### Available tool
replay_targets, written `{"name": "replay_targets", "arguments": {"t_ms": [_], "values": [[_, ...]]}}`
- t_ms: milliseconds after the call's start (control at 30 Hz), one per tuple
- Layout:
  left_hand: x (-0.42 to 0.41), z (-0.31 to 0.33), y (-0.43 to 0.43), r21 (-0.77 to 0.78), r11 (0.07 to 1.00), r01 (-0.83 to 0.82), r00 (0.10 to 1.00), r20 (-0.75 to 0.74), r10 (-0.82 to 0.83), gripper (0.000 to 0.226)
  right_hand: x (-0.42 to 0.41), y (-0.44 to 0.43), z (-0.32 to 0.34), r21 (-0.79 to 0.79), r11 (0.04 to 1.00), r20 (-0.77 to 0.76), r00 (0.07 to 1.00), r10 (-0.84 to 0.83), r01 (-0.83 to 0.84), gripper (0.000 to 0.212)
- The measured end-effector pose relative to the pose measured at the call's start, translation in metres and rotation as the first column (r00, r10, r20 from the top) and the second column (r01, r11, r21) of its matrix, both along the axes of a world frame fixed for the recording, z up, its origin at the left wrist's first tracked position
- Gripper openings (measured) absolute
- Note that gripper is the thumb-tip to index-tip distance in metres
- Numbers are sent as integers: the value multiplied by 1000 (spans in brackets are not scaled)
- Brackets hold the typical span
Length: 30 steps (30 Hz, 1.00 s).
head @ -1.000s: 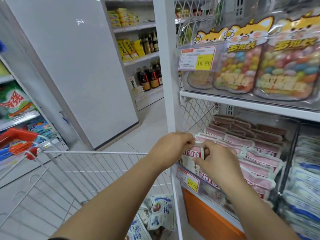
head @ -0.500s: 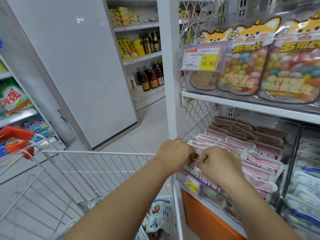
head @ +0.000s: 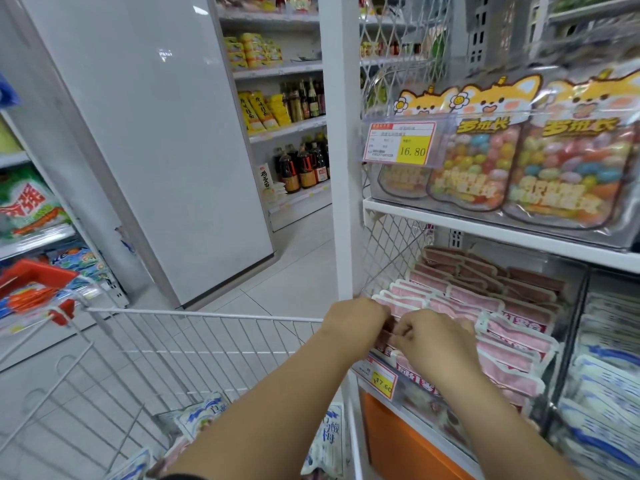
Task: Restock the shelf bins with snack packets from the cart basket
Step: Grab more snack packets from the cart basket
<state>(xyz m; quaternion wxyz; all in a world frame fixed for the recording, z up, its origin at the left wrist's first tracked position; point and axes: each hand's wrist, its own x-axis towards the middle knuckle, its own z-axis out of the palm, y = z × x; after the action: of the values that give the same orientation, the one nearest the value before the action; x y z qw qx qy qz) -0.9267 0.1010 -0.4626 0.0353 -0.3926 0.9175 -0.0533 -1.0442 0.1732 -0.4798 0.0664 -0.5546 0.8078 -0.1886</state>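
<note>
Partly done, we judge: left hand (head: 356, 327) and right hand (head: 438, 342), each grip pinching pink packets (head: 385, 339) at the bin (head: 415, 393) front; blue-white packets (head: 204, 415) lie in our cart basket (head: 207, 315).

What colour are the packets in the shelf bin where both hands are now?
The packets are pink with white edges, seen best in the head view.

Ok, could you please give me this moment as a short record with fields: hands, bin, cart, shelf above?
left hand: pinches the front pink packet
right hand: pinches the same packet, beside the left hand
bin: pink packets standing in rows; price tag reads 17.60
cart basket: blue-and-white packets lie at the bottom
upper shelf: candy bags, priced 16.80
</note>
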Motion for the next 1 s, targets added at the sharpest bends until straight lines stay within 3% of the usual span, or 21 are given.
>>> {"name": "replay_targets", "arguments": {"t_ms": [100, 300, 467, 700, 1000], "values": [[3, 0, 2, -29, 999, 36, 998, -53, -38, 48, -1, 3, 3, -36, 999, -48, 999, -24, 22, 17], [6, -5, 3, -56, 983, 175, 983, -52, -178, 50, -9, -1, 7, 105, 994, -33, 999, -26, 29, 21], [5, 0, 0, -103, 982, 158, 987, 54, -153, 46, -13, -3, 0, 42, 999, 63, 998, -17, 15, 20], [0, -2, 2, -109, 994, 21, 981, 192, 1, 36, -13, -2, -4, 29, 1000, 58, 998, 9, -11, 27], [8, -11, -3, -86, 989, 122, 992, 52, -118, 56, -16, -8, -6, 62, 998, 59, 998, -8, 4, 30]]}}
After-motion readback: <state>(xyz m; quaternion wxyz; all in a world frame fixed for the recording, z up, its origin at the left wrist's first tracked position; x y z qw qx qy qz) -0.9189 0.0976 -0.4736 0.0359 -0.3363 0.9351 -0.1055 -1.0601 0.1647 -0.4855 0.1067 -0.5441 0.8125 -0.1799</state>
